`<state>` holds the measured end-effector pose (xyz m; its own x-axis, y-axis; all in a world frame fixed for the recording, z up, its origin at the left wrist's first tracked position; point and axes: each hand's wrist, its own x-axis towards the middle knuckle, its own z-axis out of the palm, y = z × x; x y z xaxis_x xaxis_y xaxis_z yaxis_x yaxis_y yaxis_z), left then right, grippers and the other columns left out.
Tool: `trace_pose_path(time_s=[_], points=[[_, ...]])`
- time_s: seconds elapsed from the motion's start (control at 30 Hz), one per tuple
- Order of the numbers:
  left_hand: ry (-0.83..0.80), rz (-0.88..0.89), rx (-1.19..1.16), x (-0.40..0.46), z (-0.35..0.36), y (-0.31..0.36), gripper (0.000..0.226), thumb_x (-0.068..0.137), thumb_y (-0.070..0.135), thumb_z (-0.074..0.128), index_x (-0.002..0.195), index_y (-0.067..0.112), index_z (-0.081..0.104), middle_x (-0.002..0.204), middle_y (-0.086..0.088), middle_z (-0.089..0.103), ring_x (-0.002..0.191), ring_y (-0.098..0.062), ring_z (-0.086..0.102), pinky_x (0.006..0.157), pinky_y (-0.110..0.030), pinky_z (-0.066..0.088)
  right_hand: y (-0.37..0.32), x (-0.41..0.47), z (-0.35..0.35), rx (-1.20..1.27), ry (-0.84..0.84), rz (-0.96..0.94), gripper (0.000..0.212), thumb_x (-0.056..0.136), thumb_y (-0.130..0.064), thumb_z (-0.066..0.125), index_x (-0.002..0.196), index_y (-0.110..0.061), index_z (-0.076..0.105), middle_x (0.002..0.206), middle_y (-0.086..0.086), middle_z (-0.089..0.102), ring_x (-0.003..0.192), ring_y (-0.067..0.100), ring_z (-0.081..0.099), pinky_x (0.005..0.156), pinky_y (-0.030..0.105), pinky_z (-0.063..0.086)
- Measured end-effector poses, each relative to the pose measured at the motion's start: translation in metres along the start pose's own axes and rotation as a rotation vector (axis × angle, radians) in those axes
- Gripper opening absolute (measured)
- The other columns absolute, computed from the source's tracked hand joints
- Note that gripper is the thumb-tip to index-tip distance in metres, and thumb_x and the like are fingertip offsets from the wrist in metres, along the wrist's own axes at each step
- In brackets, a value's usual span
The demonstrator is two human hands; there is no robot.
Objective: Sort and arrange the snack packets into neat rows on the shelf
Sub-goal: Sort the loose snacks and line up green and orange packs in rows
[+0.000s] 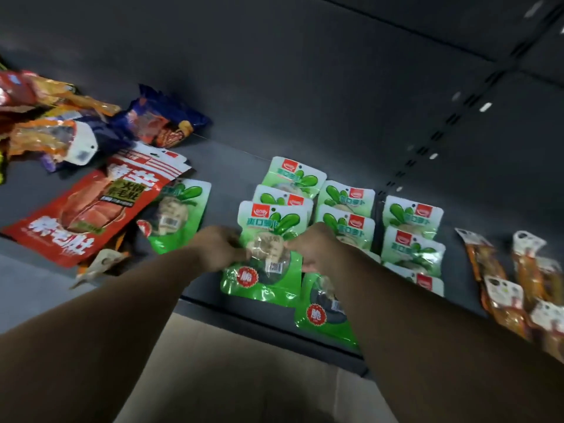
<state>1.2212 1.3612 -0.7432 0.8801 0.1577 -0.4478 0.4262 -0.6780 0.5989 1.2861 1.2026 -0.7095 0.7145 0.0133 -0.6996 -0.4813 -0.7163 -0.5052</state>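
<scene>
Green radish snack packets lie in rows on the dark shelf (232, 166). My left hand (218, 247) and my right hand (311, 245) both pinch the sides of one green packet (268, 270) at the front of the left row. Behind it lie two more green packets (290, 175). A second row (346, 196) and a third row (412, 215) lie to the right. Another green packet (323, 312) overhangs the shelf's front edge under my right forearm. A loose green packet (180, 215) lies to the left.
Large red packets (91, 215) and a heap of mixed orange, red and blue packets (61, 123) fill the shelf's left side. Orange stick-shaped packets (518, 285) lie at the right. A brown cardboard box (219, 377) stands below the shelf edge.
</scene>
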Motion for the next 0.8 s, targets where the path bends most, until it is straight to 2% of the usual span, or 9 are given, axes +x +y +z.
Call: trace_pose_path(time_s=[0.07,0.17,0.3,0.4,0.47,0.57,0.63,0.7,0.8], points=[[-0.083,0.028,0.085,0.006,0.005,0.001,0.036,0.084,0.033,0.069,0.056,0.021,0.051,0.059,0.005,0.052,0.063,-0.014,0.053,0.057,-0.021,0.037,0.004,0.002,0.000,-0.078,0.007,0.075,0.015,0.090,-0.012,0.063,0.096,0.000,0.055,0.098,0.016,0.059,0.071,0.021,0.057,0.070,0.028,0.054],[-0.169,0.075,0.090,0.016,0.009,-0.004,0.037,0.085,0.031,0.069,0.057,0.017,0.049,0.052,0.007,0.052,0.051,-0.010,0.054,0.060,-0.022,0.042,0.012,0.007,0.005,-0.128,-0.001,0.148,0.027,0.090,-0.010,0.062,0.112,0.003,0.054,0.110,0.019,0.059,0.075,0.023,0.059,0.064,0.031,0.056],[-0.265,0.145,0.191,0.024,0.004,-0.006,0.035,0.089,0.029,0.065,0.060,0.020,0.047,0.053,0.006,0.052,0.043,-0.005,0.052,0.052,-0.019,0.042,0.017,0.010,0.022,-0.185,0.051,0.173,0.030,0.093,-0.012,0.059,0.117,0.004,0.051,0.106,0.019,0.061,0.072,0.025,0.061,0.081,0.034,0.057],[-0.331,0.179,0.271,0.030,0.003,-0.009,0.029,0.092,0.030,0.060,0.066,0.021,0.050,0.058,0.004,0.056,0.041,-0.003,0.052,0.058,-0.020,0.048,0.020,0.014,0.032,-0.222,0.162,0.115,0.019,0.092,-0.013,0.058,0.104,0.001,0.057,0.110,0.018,0.062,0.099,0.031,0.064,0.088,0.038,0.054],[-0.347,0.204,0.317,0.033,0.003,-0.012,0.032,0.093,0.033,0.057,0.065,0.020,0.049,0.057,0.003,0.057,0.040,-0.003,0.052,0.060,-0.021,0.049,0.022,0.012,0.036,-0.231,0.231,0.121,0.014,0.091,-0.012,0.061,0.085,-0.002,0.053,0.098,0.016,0.063,0.098,0.031,0.065,0.086,0.038,0.055],[-0.329,0.226,0.312,0.036,0.003,-0.014,0.032,0.092,0.034,0.058,0.064,0.020,0.049,0.056,0.003,0.058,0.039,-0.004,0.051,0.050,-0.018,0.043,0.023,0.010,0.040,-0.265,0.276,0.133,0.027,0.091,-0.013,0.061,0.070,-0.007,0.045,0.077,0.010,0.054,0.095,0.030,0.066,0.084,0.039,0.056],[-0.325,0.235,0.326,0.036,0.003,-0.015,0.031,0.091,0.037,0.058,0.067,0.020,0.051,0.060,0.002,0.059,0.043,-0.006,0.054,0.049,-0.018,0.044,0.022,0.009,0.042,-0.296,0.309,0.139,0.027,0.091,-0.014,0.059,0.069,-0.008,0.044,0.075,0.009,0.054,0.094,0.030,0.066,0.084,0.041,0.056],[-0.306,0.248,0.355,0.036,0.002,-0.016,0.033,0.091,0.042,0.056,0.070,0.017,0.053,0.061,0.002,0.059,0.049,-0.011,0.059,0.056,-0.023,0.050,0.021,0.008,0.044,-0.337,0.337,0.141,0.024,0.092,-0.016,0.059,0.073,-0.007,0.048,0.085,0.012,0.062,0.092,0.030,0.066,0.082,0.041,0.057],[-0.278,0.263,0.330,0.034,-0.003,-0.021,0.041,0.092,0.043,0.054,0.060,0.018,0.046,0.057,0.003,0.053,0.055,-0.015,0.057,0.065,-0.027,0.050,0.021,0.006,0.048,-0.405,0.368,0.166,0.019,0.091,-0.020,0.061,0.079,-0.007,0.054,0.092,0.013,0.066,0.088,0.028,0.067,0.079,0.040,0.057]])
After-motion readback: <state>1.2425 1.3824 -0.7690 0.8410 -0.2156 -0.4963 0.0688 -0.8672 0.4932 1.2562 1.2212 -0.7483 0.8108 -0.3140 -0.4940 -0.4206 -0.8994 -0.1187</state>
